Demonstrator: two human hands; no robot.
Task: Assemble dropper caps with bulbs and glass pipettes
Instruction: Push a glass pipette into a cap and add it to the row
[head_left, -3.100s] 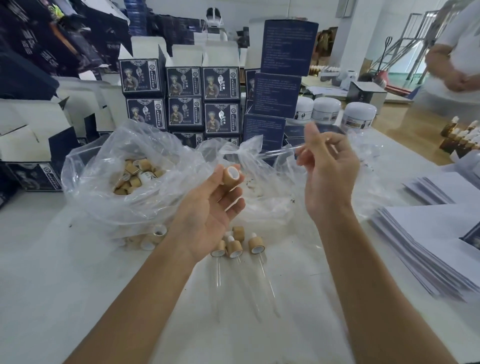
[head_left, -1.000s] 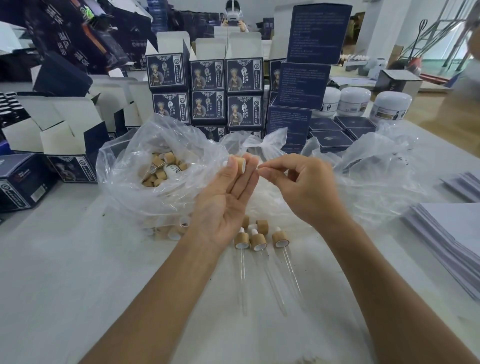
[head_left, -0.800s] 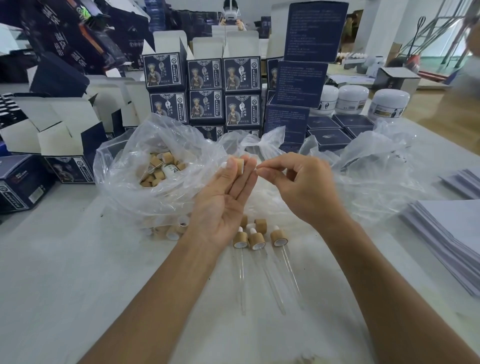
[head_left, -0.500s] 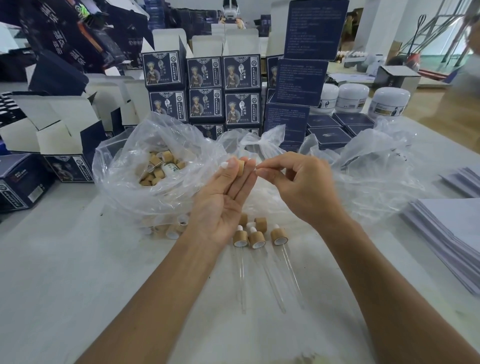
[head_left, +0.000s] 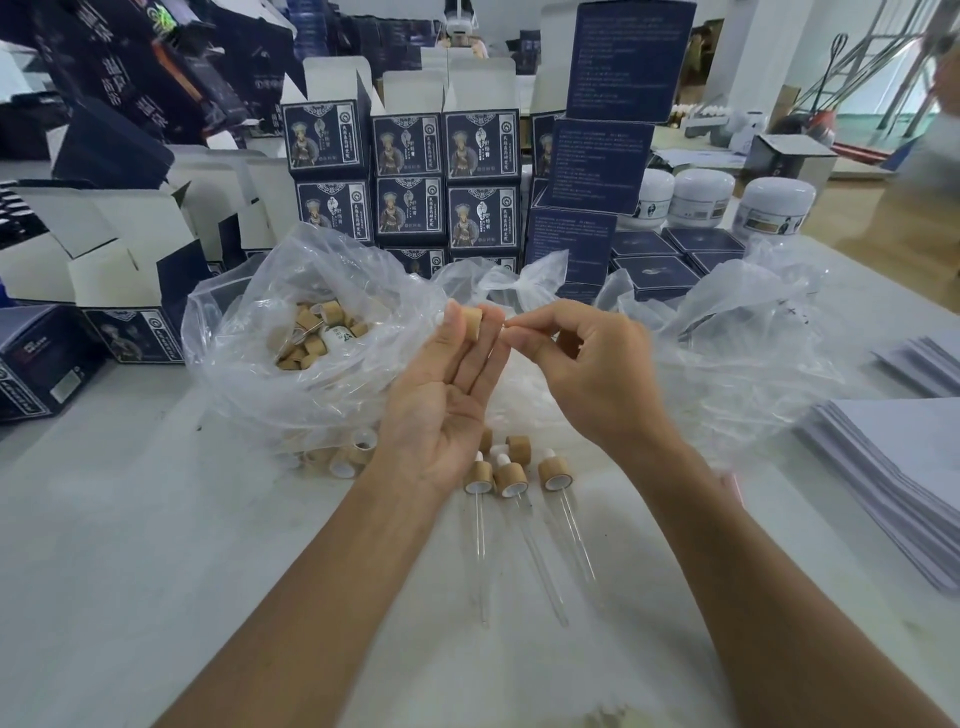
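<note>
At far left we see open navy cartons on the white table, with stacked printed boxes behind. A clear plastic bag holds loose bamboo caps. Our left hand, palm up, holds a bamboo dropper cap at its fingertips. Our right hand pinches something thin beside that cap; we cannot tell what. Below lie three finished droppers; paper stacks sit far right.

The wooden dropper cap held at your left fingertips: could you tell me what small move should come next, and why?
Probably ease the right hand leftward, pushing its pinched piece into the round wooden dropper cap. The left hand holds that cap at its fingertips, and the right fingertips sit just beside it, apparently aligned. The piece itself is too small to identify.
</note>
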